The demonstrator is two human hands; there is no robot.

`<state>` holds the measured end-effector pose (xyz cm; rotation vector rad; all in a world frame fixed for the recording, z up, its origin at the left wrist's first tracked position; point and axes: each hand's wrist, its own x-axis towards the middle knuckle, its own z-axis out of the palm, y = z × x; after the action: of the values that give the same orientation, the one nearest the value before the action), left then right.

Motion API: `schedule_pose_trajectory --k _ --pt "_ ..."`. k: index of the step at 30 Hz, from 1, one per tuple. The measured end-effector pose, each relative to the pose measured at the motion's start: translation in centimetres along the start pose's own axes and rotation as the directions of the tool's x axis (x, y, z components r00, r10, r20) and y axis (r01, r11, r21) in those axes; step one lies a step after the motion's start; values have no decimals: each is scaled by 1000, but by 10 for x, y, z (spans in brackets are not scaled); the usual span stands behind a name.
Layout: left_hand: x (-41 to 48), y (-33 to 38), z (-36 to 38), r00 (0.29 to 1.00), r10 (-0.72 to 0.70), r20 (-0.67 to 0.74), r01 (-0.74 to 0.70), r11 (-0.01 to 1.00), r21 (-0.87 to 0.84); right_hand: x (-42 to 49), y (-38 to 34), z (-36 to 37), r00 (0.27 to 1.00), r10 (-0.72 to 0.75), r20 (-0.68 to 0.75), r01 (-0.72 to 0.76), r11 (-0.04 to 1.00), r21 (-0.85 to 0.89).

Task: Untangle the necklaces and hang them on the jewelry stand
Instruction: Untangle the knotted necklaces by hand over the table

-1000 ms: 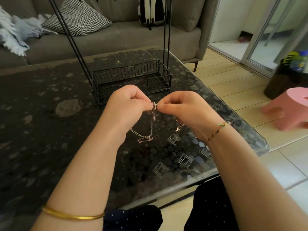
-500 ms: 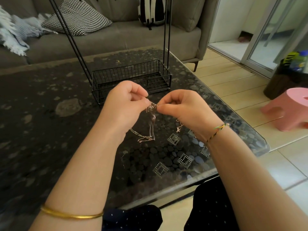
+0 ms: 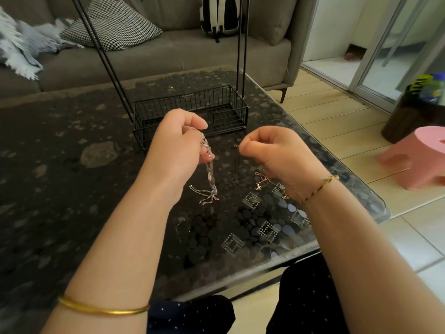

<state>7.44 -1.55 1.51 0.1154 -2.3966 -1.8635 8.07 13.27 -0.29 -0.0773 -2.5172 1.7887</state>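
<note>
Here the left hand [image 3: 178, 143] is curled closed around the top of a tangled bunch of thin silver chain necklaces [image 3: 210, 172], which hangs from its fingers with the loose ends touching the dark pebble-patterned glass table [image 3: 72, 189]. The right hand [image 3: 277, 155] is closed as well, thumb and forefinger pinched together. A fine rose-gold chain necklace [image 3: 263, 182] dangles from beneath its palm to the tabletop. Whether a strand runs between the two hands is too fine to tell.

The black wire jewelry stand [image 3: 190, 109], a basket base with thin upright rods, sits on the table just behind the hands, and nothing hangs on the part in view. Its top lies out of frame.

The main risk, as I judge it, is pulling the hands apart too hard. That would draw any remaining knot tighter or snap a delicate link. The trailing ends could also catch on each other again where they pool on the glass. A dropped chain would be hard to spot against the busy dark pattern.

No brand or writing can be read. The label on the bottle [image 3: 433, 90] at the far right is too blurred.
</note>
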Motion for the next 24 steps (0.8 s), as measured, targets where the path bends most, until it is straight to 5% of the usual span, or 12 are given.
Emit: schedule_pose_trajectory --k 11,19,24 --pt "4 -4 -3 998 -60 11 60 998 -1 1 4 -5 999 9 -35 -9 1000 6" --pt "6 -13 -3 994 -61 88 39 970 239 14 5 -15 1000 0 -17 1 999 44" --pt "10 -29 4 987 -75 145 -31 785 619 12 4 -17 1000 14 23 -16 995 102"
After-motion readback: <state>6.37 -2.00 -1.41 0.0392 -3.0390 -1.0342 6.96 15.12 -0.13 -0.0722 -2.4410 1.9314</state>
